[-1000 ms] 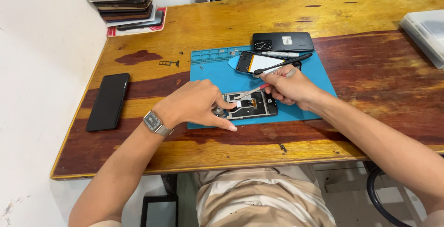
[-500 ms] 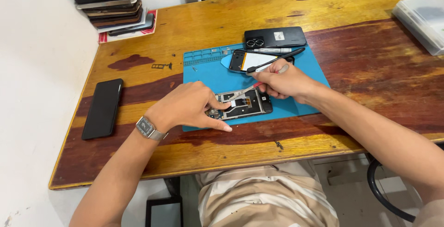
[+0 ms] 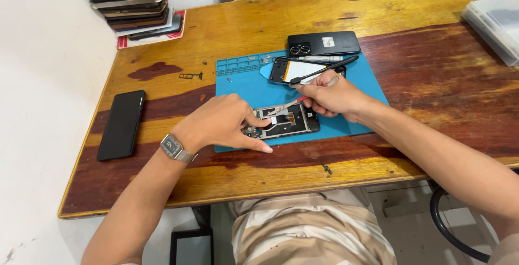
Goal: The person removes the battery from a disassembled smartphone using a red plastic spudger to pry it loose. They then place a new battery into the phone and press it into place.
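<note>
Now the right hand grips a thin tool, its tip poking the open phone; the left hand presses that phone at six o'clock on the blue mat; its back cover lies off at twelve o'clock; the insides look unfinished.

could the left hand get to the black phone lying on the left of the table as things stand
Probably yes. The left hand rests on the opened phone on the blue mat, and the black phone lies flat to its left with only bare wooden table between them.
</note>
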